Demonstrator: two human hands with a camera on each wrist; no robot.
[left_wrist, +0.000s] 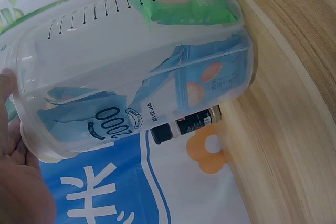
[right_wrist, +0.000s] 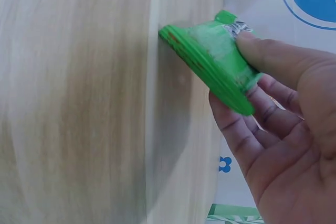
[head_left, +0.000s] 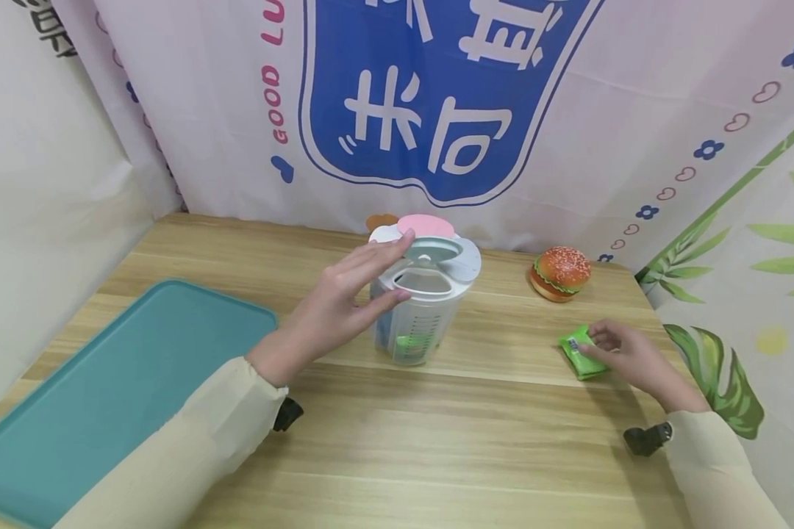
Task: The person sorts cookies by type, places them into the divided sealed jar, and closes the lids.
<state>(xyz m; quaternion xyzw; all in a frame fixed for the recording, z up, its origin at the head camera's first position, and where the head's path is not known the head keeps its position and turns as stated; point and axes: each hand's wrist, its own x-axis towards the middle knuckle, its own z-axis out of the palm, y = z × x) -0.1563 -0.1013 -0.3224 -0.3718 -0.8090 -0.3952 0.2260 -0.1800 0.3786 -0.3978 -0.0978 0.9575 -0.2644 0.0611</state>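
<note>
A clear plastic storage canister with a white lid stands upright near the middle of the table. One teal lid flap is raised over a wide opening. My left hand is at the lid, its fingers straight beside the flap and the thumb at the opening's rim. Through the canister's walls, the left wrist view shows blue snack packets and a green packet in separate compartments. At the right, my right hand pinches a green snack packet between thumb and fingers.
A teal tray lies on the left of the wooden table. Toward the back right sits a toy hamburger. Behind the canister, a dark-capped bottle shows in the left wrist view. A printed curtain hangs along the back edge.
</note>
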